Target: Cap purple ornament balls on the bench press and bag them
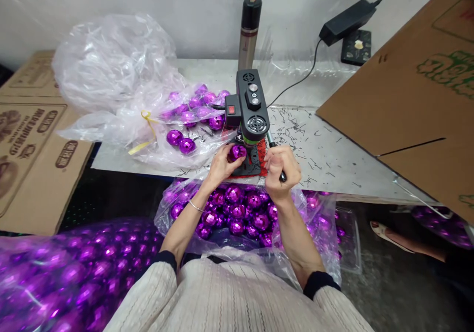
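Left hand (221, 166) pinches ball (238, 152), probably light, slick, crushable, best held by sides; right hand (285, 165) alongside, clamped round lever (270, 138)

There are dozens of balls (237, 152), one machine (253, 103).

2 forearms (298, 235) extended forward, left hand (222, 167) pinching, right hand (284, 171) curled tight

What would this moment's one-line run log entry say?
left hand: holds purple ball | right hand: grips lever | ball: at black machine
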`<state>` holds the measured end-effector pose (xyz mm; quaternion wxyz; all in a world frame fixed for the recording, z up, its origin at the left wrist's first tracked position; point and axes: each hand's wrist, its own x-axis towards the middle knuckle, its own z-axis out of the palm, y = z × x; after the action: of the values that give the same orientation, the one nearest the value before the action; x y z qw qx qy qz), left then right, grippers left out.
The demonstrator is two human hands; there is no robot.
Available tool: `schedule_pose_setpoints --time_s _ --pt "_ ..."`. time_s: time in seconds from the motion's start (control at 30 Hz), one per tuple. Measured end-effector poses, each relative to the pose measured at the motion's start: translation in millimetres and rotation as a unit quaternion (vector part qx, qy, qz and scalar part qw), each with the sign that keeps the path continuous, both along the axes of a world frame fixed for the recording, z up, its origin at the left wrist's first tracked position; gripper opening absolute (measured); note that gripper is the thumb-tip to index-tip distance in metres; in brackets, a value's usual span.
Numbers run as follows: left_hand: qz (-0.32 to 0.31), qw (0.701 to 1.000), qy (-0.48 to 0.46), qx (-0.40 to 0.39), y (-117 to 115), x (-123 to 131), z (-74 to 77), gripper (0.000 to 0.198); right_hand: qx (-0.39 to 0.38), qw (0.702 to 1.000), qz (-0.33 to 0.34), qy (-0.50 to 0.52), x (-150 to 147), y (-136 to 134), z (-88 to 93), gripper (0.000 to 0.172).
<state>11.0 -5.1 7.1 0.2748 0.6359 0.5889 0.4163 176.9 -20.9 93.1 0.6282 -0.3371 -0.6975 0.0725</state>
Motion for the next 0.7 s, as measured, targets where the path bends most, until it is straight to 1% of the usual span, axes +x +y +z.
schedule_pose_setpoints --time_s 0.17,0.4,0.47,0.57,0.7 --pt "-0.021 0.998 0.052 0.003 1 2 5.9 0.051 0.007 1.000 0.001 -0.001 0 0 0.2 0.028" --pt "-0.029 0.995 0.092 0.015 -5 6 3.8 0.056 0.008 1.000 -0.001 -0.005 0 0 -0.4 0.026" --pt "-0.027 0.995 0.095 0.021 -3 10 0.0 0.057 0.007 1.000 -0.002 -0.002 0 0 -0.6 0.026" --pt "-0.017 0.994 0.094 0.048 1 16 -11.3 0.061 0.003 1.000 -0.002 -0.003 1 -1 -0.2 0.027" --pt "0.020 0.992 0.095 0.085 3 21 -28.1 0.061 0.002 1.000 -0.001 -0.013 3 -1 -1.9 0.026"
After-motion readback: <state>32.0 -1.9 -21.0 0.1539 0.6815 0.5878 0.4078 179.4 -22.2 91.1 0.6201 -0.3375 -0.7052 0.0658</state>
